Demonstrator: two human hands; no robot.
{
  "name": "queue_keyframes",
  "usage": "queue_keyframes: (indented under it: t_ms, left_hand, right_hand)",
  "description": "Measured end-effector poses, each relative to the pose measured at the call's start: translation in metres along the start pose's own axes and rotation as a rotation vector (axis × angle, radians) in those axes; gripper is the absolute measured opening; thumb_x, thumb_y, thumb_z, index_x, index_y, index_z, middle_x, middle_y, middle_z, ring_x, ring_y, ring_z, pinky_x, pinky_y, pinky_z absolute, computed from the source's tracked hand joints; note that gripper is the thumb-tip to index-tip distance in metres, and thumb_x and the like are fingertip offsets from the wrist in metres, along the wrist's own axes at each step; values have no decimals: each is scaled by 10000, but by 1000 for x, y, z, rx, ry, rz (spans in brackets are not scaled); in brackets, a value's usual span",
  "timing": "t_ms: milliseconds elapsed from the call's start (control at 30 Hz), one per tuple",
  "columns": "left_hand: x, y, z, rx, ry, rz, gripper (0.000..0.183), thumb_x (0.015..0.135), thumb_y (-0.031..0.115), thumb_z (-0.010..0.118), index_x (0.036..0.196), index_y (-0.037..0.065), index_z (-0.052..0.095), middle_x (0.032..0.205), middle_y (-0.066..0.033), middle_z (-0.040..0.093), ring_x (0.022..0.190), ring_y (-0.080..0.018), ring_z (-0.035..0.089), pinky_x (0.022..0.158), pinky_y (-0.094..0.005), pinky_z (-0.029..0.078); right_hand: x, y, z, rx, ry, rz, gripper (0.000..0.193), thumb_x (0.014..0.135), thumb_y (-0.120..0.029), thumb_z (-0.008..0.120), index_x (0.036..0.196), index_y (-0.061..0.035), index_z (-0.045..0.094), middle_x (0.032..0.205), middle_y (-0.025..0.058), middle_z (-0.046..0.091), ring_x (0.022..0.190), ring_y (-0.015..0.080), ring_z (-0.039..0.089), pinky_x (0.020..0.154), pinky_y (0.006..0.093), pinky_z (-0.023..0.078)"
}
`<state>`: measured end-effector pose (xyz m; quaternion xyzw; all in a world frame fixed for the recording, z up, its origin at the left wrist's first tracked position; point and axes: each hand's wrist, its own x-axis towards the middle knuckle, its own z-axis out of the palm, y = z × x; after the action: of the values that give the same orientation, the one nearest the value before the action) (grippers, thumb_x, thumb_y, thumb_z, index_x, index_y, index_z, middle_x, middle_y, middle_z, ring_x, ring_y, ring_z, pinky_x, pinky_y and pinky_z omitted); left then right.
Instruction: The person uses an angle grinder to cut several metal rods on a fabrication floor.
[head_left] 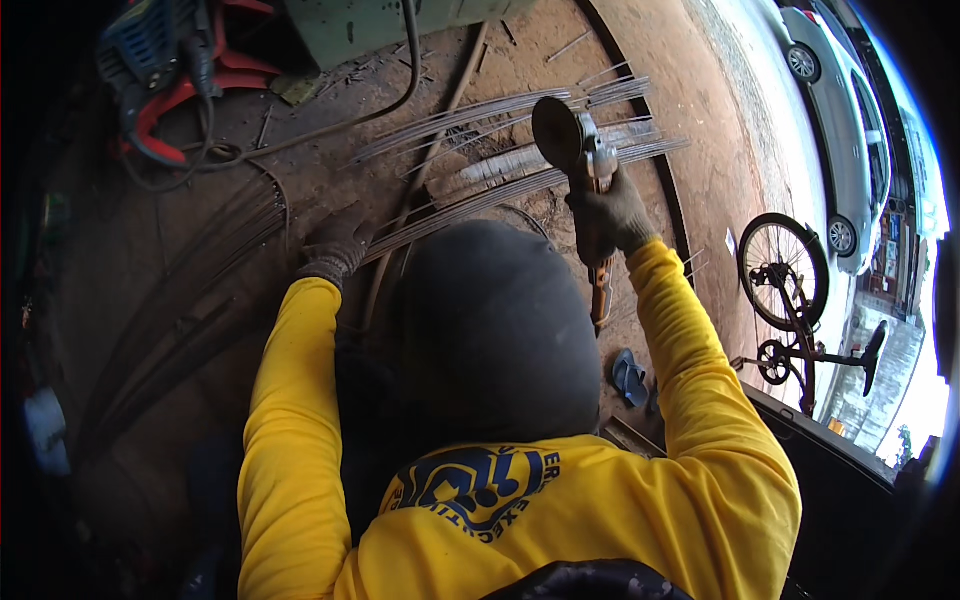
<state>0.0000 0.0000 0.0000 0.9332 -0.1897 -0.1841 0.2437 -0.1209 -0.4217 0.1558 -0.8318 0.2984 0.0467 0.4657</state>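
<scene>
My right hand (617,210), in a grey work glove, grips an angle grinder (602,165). The grinder's round dark disc (556,132) is raised at the far end, above the rods; the orange lower end of its body hangs below my hand. To the left, my gloved left hand (338,243) is closed round one end of a bundle of thin steel rods (470,203), its fingers partly in shadow. From there the rods run right and away, passing under the grinder. A dark rounded bulk (500,330) in front of my yellow shirt hides part of the ground.
More thin rods (450,118) lie farther off beside a flat metal bar (505,165). A blue and red machine (150,60) with a cable (350,125) stands far left, near a green box (390,30). Slippers (629,378), a bicycle (785,285) and a car (845,130) are rightward.
</scene>
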Motion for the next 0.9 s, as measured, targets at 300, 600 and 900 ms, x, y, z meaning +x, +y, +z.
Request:
queue_keyframes:
  t_ms: [300,600,900]
  left_hand:
    - [30,25,13,82,-335,-199,440,982,466,490,1166,117,686,1211,-207,678,1159,-438,619,1003,-507,478]
    - [45,42,17,163,-507,-331,610,1003,580,407,1263,105,689,1304,-211,654,1245,-421,590,1071,-483,449]
    - [45,52,19,245,-489,-415,673,1014,603,384,1297,60,665,1351,-229,623,1274,-431,565,1091,-492,435]
  right_hand:
    - [-25,49,17,46,88,284,629,713,-168,888,1241,-9,586,1077,130,706,905,204,697,805,355,578]
    - [-23,69,18,-107,85,446,839,639,-397,892,1320,-40,554,1193,190,697,1107,324,683,972,412,529]
    - [-40,54,14,2,72,430,827,652,-396,871,1324,-40,547,1178,191,689,1105,336,669,987,417,519]
